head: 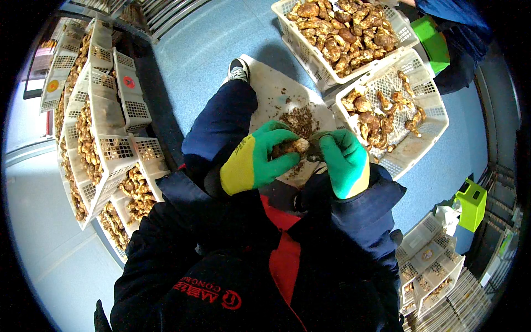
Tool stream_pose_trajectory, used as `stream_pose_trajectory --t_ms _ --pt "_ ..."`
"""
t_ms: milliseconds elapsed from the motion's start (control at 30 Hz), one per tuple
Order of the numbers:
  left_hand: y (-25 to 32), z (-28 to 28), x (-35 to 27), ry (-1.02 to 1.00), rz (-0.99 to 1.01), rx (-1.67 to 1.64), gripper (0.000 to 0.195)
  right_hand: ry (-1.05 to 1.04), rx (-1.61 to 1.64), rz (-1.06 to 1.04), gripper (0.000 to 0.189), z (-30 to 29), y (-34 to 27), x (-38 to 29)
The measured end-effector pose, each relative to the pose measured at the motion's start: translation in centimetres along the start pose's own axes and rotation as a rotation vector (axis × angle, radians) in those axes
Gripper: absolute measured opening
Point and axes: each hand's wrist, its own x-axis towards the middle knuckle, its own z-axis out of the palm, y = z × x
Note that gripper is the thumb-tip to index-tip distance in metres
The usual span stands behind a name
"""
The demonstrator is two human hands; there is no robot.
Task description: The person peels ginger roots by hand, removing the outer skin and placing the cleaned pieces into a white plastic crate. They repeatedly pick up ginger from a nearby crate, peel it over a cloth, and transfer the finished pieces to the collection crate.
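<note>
A brown mushroom with a pale stem end (299,145) lies in the grip of my left hand (261,155), which wears a green and yellow coated glove. Close on its right, my right hand (345,159), gloved the same way, has its fingers pinched around a small dark thing (316,146). That thing is close to the stem end; its kind is too blurred and covered to tell. Beneath both hands, brown crumbs and trimmings (299,120) lie heaped on a white sheet or board (265,79) between my legs.
A white plastic crate (429,137) with scattered mushrooms stands at right, beside a fuller crate (286,47). Another person's blue sleeve (452,16) is beyond a green stool (431,43). Stacked mushroom crates (110,112) line the left. Lower right are more crates (439,274) and another green stool (471,205).
</note>
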Motion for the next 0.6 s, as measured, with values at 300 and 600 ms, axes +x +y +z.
stream_pose_trajectory --t_ms 300,600 --pt "-0.8 0.0 -0.1 -0.031 0.229 0.153 0.042 0.027 -0.048 -0.003 0.014 -0.1 0.2 0.0" --pt "0.0 0.0 0.0 -0.025 0.059 0.025 0.04 0.006 0.06 0.016 0.013 -0.3 0.8 0.1"
